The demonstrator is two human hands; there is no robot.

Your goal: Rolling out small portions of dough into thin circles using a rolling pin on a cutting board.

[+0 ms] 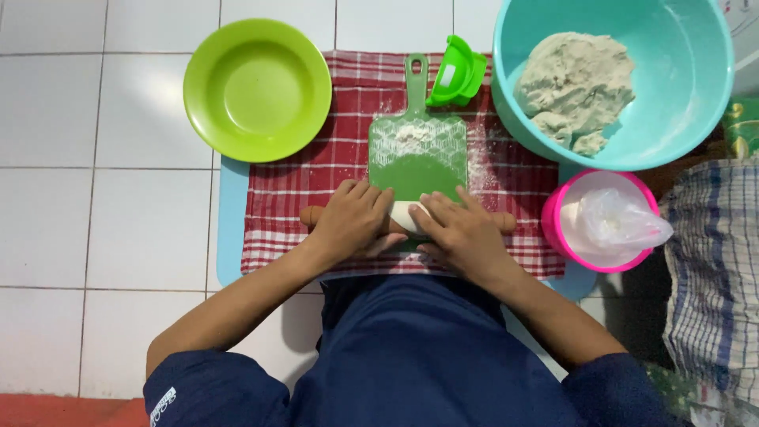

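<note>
Rolling pin (408, 218) lies crosswise (ends left-right) under both hands (352, 220).

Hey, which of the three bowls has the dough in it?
The big teal bowl at top right. The green bowl looks bare, and the pink bowl holds a plastic bag.

A white tiled floor (95, 213) carries everything. Directly on it lie a light blue mat (231, 229) under a red checked cloth (300, 198), a lime green bowl (257, 88) overlapping the cloth's corner, a teal basin (688, 79), a pink tub (553, 229), and a blue plaid fabric (715, 269) at the right edge.
</note>
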